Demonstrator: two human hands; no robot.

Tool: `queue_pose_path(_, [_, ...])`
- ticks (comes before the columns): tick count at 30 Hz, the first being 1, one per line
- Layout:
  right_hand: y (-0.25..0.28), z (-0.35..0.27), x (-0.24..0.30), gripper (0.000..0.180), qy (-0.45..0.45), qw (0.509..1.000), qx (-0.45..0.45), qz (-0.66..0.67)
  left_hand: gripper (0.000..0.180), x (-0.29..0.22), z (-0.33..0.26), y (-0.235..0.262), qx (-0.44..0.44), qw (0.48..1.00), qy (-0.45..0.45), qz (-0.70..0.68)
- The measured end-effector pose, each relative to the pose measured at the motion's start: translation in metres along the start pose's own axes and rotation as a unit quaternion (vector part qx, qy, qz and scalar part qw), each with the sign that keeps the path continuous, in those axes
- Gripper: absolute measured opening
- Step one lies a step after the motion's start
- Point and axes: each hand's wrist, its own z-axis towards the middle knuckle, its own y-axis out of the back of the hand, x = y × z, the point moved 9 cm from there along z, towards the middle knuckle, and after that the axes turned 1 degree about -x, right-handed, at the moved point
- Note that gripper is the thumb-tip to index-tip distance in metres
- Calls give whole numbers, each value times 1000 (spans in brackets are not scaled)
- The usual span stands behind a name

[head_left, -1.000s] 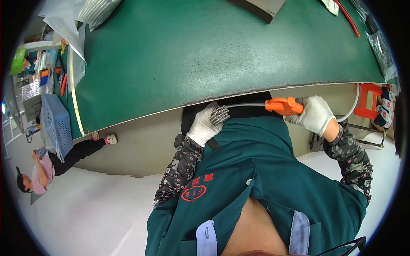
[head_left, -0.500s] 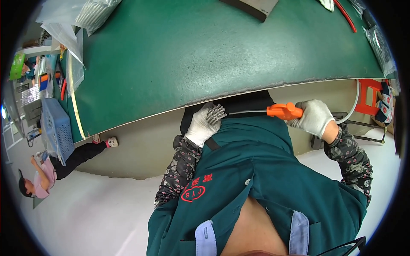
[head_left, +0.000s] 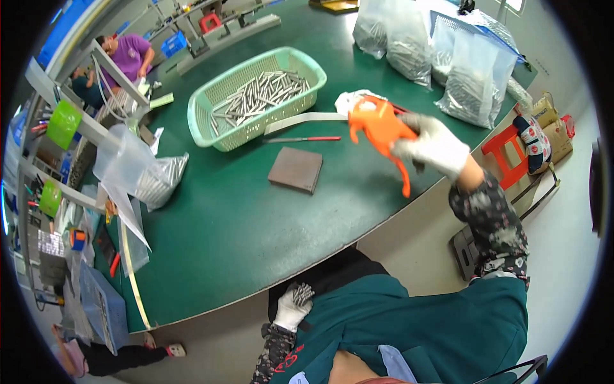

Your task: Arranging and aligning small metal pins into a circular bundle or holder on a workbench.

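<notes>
While the right hand (head_left: 438, 147) grips the orange gun-shaped tool (head_left: 376, 125) above the green tabletop (head_left: 236, 237), the left hand (head_left: 292, 312) clasps metal pins (head_left: 302, 294) near the lap (head_left: 345, 265). Tool handling seems the current step; the next move calls for clearance from the pale-green basket (head_left: 230, 137). Rightward stands a red stool (head_left: 501, 157).

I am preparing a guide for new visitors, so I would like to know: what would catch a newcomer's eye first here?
Probably the bright orange tool in the gloved right hand, over the right part of the green table. Next comes the pale green basket of loose metal rods farther back, then the gloved left hand by the lap, holding a metal bunch.
</notes>
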Motion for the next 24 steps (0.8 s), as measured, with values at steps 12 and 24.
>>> queue_pose_path(12, [74, 114, -36, 34, -32, 886, -255, -387, 53, 3, -9, 13, -4, 998, 26, 59])
queue_pose_path(24, [-142, -37, 108, 36, 411, 910, 57, -24, 48, -246, 38, 25, -52, 967, -247, -20])
